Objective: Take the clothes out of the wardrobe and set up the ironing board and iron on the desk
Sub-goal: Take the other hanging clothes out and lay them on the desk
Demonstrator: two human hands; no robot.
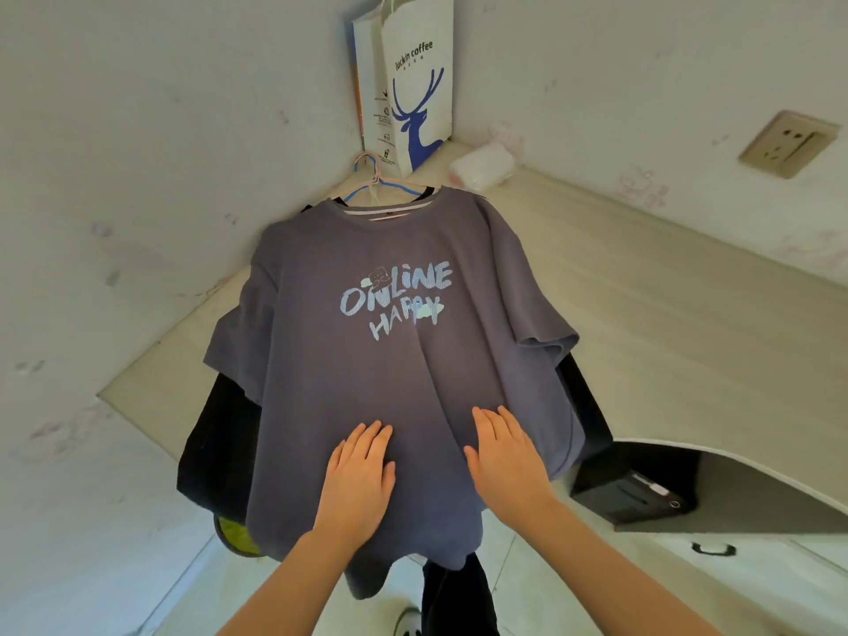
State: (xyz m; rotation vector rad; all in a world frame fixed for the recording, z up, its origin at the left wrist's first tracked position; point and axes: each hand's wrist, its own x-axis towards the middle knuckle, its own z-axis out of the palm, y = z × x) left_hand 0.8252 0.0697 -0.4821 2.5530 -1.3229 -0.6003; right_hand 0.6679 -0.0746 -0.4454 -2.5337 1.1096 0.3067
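Note:
A grey-blue T-shirt point(381, 369) printed "ONLINE HAPPY" lies spread face up on the pale wooden desk point(665, 286), still on its pink hanger point(372, 176). Dark clothes point(215, 433) lie under it and stick out on both sides. The shirt's hem hangs over the desk's front edge. My left hand point(360, 479) rests flat on the lower part of the shirt, fingers together and extended. My right hand point(504, 456) lies flat beside it, a little to the right. Neither hand grips the cloth. No ironing board or iron is in view.
A white paper coffee bag point(413, 80) stands in the desk's back corner against the wall. A white roll in plastic point(482, 165) lies next to it. A wall socket point(787, 144) sits at the right. A dark box point(638, 488) is under the desk, above a drawer handle point(713, 549).

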